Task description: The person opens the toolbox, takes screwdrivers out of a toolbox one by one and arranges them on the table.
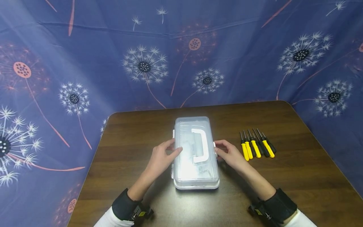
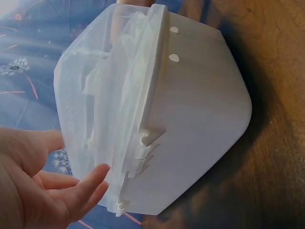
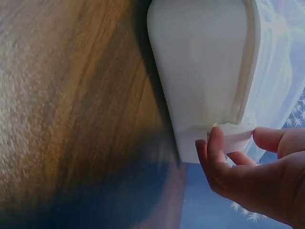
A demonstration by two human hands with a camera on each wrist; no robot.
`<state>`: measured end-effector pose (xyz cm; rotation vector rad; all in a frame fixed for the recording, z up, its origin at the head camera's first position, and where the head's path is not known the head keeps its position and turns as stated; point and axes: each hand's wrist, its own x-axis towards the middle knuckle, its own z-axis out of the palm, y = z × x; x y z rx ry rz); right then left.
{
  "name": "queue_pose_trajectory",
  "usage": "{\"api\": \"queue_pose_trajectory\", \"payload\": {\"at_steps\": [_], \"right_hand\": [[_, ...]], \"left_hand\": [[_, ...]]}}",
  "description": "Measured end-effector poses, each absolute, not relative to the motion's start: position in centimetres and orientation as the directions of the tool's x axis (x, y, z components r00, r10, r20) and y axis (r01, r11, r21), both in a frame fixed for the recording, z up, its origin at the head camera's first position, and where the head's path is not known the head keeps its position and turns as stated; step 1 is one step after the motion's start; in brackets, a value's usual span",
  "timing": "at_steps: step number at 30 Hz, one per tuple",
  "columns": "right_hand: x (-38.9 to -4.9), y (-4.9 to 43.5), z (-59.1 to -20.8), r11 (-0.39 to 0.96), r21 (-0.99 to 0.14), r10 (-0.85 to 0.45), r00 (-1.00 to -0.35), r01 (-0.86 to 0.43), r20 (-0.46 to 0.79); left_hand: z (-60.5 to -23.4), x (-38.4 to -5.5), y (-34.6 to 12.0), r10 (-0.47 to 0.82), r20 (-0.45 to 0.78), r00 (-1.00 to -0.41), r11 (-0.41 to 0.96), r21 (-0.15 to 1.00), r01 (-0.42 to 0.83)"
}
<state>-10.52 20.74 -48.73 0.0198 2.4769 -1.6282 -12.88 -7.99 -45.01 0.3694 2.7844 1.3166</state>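
Observation:
A clear plastic storage box with a white handle stands on the table, its lid down. On its right side, my right hand pinches the white latch, thumb at the lid edge and fingers at the lower end. My left hand is at the box's left side, thumb over the lid's edge, fingers loosely bent and not wrapped round anything. The hinge side faces this hand in the left wrist view. Contents show only faintly through the lid.
Several screwdrivers with yellow and black handles lie in a row to the right of the box. The brown wooden table ends at a blue dandelion-print cloth behind and at the sides.

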Motion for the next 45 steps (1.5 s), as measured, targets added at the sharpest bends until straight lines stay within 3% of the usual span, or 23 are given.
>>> {"api": "queue_pose_trajectory", "payload": {"at_steps": [20, 29, 33, 38, 45], "right_hand": [[-10.1, 20.0, -48.6, 0.362, -0.912, -0.08, -0.969, 0.192, -0.236], [-12.1, 21.4, -48.1, 0.417, -0.901, -0.123, -0.974, 0.123, -0.19], [-15.0, 21.3, -47.2, 0.431, -0.902, -0.105, -0.991, 0.034, -0.087], [-18.5, 20.5, -46.7, 0.375, -0.926, -0.128, -0.992, -0.052, 0.004], [-20.8, 20.0, -47.1, 0.351, -0.935, -0.164, -0.986, -0.049, -0.01]], "left_hand": [[-45.4, -13.0, -8.5, 0.236, 0.085, -0.968, 0.541, 0.816, 0.204], [-45.0, -12.5, -9.4, 0.304, -0.068, -0.95, 0.565, 0.816, 0.122], [-44.4, -11.9, -10.2, 0.412, -0.187, -0.892, 0.65, 0.746, 0.144], [-44.0, -11.0, -11.3, 0.564, -0.35, -0.748, 0.662, 0.733, 0.156], [-44.4, -9.8, -11.6, 0.697, -0.379, -0.608, 0.568, 0.81, 0.146]]}}
